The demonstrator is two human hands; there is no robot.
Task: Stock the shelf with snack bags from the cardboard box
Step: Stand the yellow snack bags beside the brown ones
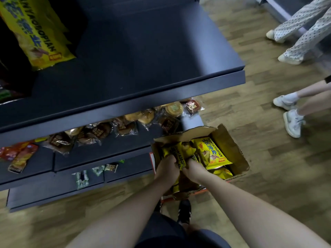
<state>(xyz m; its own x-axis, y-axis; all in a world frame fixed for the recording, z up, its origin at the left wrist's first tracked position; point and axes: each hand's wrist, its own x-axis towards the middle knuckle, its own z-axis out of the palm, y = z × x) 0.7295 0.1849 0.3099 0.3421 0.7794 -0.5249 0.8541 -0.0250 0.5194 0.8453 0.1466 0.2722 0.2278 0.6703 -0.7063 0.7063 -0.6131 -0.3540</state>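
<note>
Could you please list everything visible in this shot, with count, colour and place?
cardboard box: one, brown, open on the floor at the shelving's end
snack bags in the box: several, yellow; one is gripped by both hands
snack bags on the top shelf: at least two, yellow, upright at its left
top shelf: one, dark blue-grey
pastry packs: many, clear wrap, brown and golden, on the shelf below
red packets: a few, at the left of that shelf
green and white packets: a few, on the lowest shelf
bystanders' legs: two pairs, upper right, on the wood floor
left hand: grips a bag
right hand: grips the same bag
</note>
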